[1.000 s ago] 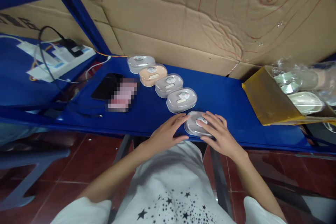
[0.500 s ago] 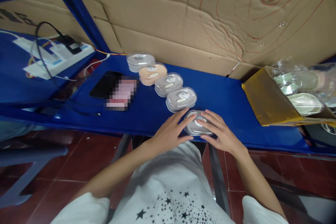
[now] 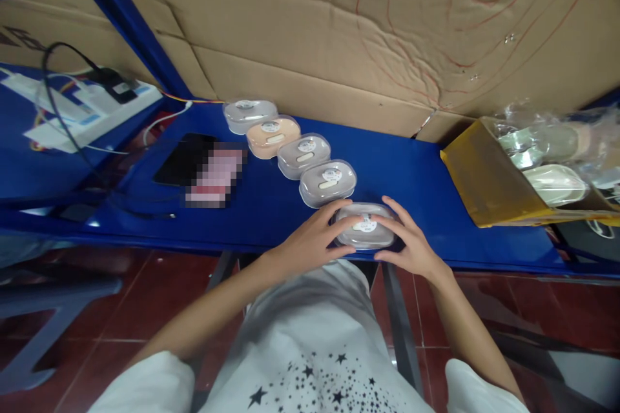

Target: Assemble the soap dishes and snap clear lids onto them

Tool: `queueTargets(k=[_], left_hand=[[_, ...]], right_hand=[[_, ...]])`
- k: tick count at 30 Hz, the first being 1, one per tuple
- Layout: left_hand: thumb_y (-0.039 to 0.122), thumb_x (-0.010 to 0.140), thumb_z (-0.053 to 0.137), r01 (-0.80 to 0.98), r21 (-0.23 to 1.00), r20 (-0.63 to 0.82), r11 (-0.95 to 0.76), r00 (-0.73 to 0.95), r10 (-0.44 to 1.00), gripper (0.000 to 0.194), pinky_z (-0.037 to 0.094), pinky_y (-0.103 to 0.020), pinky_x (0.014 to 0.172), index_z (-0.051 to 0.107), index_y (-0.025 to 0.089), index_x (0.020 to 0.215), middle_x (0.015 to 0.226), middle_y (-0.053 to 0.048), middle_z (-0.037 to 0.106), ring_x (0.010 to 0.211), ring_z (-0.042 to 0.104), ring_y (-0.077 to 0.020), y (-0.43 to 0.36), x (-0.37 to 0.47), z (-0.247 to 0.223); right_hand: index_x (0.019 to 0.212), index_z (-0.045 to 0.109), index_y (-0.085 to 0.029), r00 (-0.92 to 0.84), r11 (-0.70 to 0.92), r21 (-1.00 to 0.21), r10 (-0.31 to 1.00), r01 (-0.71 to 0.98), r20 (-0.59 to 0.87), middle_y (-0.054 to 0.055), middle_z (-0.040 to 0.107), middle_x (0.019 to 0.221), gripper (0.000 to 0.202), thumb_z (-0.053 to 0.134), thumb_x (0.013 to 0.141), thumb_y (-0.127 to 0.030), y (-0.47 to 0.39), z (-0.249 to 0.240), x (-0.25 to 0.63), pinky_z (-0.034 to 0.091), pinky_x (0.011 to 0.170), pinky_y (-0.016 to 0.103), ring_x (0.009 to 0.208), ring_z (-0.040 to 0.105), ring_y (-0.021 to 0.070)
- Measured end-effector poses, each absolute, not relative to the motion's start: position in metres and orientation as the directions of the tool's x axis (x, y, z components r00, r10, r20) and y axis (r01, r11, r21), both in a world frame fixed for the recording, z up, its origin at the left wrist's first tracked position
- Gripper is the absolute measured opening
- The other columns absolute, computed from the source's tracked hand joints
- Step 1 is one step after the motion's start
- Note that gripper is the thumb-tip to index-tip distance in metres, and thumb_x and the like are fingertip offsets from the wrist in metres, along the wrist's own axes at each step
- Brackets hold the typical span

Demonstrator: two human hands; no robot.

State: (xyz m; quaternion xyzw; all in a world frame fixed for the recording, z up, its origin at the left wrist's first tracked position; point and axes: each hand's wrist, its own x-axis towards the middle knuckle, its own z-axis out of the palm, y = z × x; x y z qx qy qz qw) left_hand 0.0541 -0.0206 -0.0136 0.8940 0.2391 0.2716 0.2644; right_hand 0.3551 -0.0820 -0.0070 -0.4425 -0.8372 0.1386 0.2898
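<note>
A grey oval plastic box with a clear lid and a round white label (image 3: 367, 226) lies flat at the front edge of the blue table. My left hand (image 3: 322, 235) curves round its left end, an index finger reaching onto the lid and the thumb at the near side. From the right, my right hand (image 3: 407, 239) grips the other end, with one finger on the lid by the label. Behind it, similar boxes run diagonally to the back left: a grey one (image 3: 327, 183), another grey one (image 3: 304, 156), a peach one (image 3: 274, 137) and a grey one (image 3: 250, 117).
At right stands an open carton (image 3: 477, 174) holding plastic-wrapped boxes. Left lie a dark phone-like slab (image 3: 179, 160) and a blurred pink item (image 3: 216, 174). A power strip (image 3: 97, 119) with cables sits further left. Cardboard (image 3: 314, 45) walls the back.
My fingers have shifted outward to the box's ends, so more of its lid and label shows. The whole view has moved slightly; the other boxes keep their places.
</note>
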Motion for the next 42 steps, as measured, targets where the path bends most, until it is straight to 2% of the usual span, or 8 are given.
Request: queueTargets(k=[6,11,18,24,30,33,37,42], left_hand=[[0.037,0.104,0.071,0.242,0.608,0.382,-0.756,0.745,0.546,0.056,0.052,-0.054,0.123,0.049,0.037,0.156,0.168,-0.012,0.038,0.155,0.047,-0.0328,-0.019,0.038,-0.02],[0.039,0.105,0.07,0.204,0.6,0.407,-0.774,0.754,0.515,0.051,0.055,-0.052,0.12,0.051,0.038,0.153,0.163,-0.011,0.044,0.15,0.052,-0.0306,-0.015,0.029,-0.02],[0.037,0.102,0.074,0.237,0.603,0.387,-0.762,0.748,0.539,0.047,0.057,-0.051,0.117,0.057,0.034,0.145,0.159,-0.012,0.046,0.146,0.056,-0.0301,-0.013,0.03,-0.016],[0.041,0.106,0.067,0.303,0.481,0.441,-0.823,0.727,0.526,0.046,0.059,-0.05,0.114,0.053,0.03,0.149,0.164,-0.016,0.042,0.147,0.056,-0.0319,-0.022,0.035,-0.027],[0.041,0.106,0.068,0.484,0.228,0.558,-0.845,0.646,0.521,0.051,0.05,-0.061,0.121,0.053,0.025,0.152,0.168,-0.021,0.04,0.156,0.045,-0.0402,-0.016,0.022,-0.02],[0.034,0.105,0.067,0.642,0.226,0.557,-0.733,0.532,0.638,0.049,0.045,-0.063,0.122,0.055,0.022,0.152,0.169,-0.024,0.038,0.158,0.041,-0.0436,-0.004,0.018,-0.014],[0.033,0.105,0.065,0.69,0.238,0.503,-0.683,0.514,0.695,0.051,0.05,-0.057,0.117,0.055,0.02,0.153,0.163,-0.024,0.047,0.151,0.05,-0.0404,0.009,0.025,-0.014],[0.032,0.106,0.063,0.719,0.115,0.553,-0.686,0.527,0.645,0.04,0.049,-0.059,0.115,0.064,0.018,0.144,0.154,-0.023,0.057,0.141,0.059,-0.0405,0.011,0.044,-0.003]], right_hand=[[0.163,0.048,-0.039,-0.417,0.538,-0.499,0.843,0.68,0.34,0.011,0.047,0.168,0.074,0.078,0.097,-0.05,-0.091,-0.011,0.346,0.053,0.122,0.057,0.154,0.051,0.0357],[0.168,0.039,-0.037,-0.487,0.598,-0.367,0.798,0.712,0.356,0.014,0.047,0.166,0.069,0.066,0.105,-0.045,-0.096,-0.015,0.334,0.049,0.125,0.06,0.162,0.038,0.0371],[0.168,0.035,-0.038,-0.474,0.551,-0.37,0.834,0.748,0.283,0.015,0.046,0.166,0.068,0.062,0.107,-0.05,-0.096,-0.014,0.332,0.054,0.12,0.056,0.156,0.048,0.0345],[0.167,0.036,-0.036,-0.465,0.566,-0.24,0.805,0.788,0.369,0.017,0.05,0.164,0.07,0.066,0.105,-0.048,-0.099,-0.019,0.326,0.045,0.122,0.067,0.16,0.039,0.0413],[0.149,0.06,-0.032,-0.16,0.325,-0.412,0.908,0.851,0.387,0.015,0.057,0.156,0.054,0.071,0.101,-0.055,-0.086,-0.01,0.365,0.046,0.121,0.059,0.148,0.054,0.0367],[0.139,0.068,-0.029,0.088,0.182,-0.567,0.905,0.803,0.416,0.013,0.066,0.143,0.053,0.07,0.098,-0.063,-0.064,-0.004,0.397,0.05,0.116,0.053,0.136,0.062,0.0337],[0.125,0.076,-0.026,0.378,-0.055,-0.764,0.89,0.643,0.254,0.008,0.078,0.118,0.06,0.054,0.1,-0.076,-0.023,0.004,0.432,0.056,0.1,0.046,0.11,0.07,0.0292],[0.121,0.076,-0.023,0.4,-0.013,-0.742,0.848,0.67,0.347,0.011,0.078,0.12,0.062,0.059,0.096,-0.077,0.006,0.008,0.441,0.055,0.103,0.05,0.111,0.07,0.0304]])
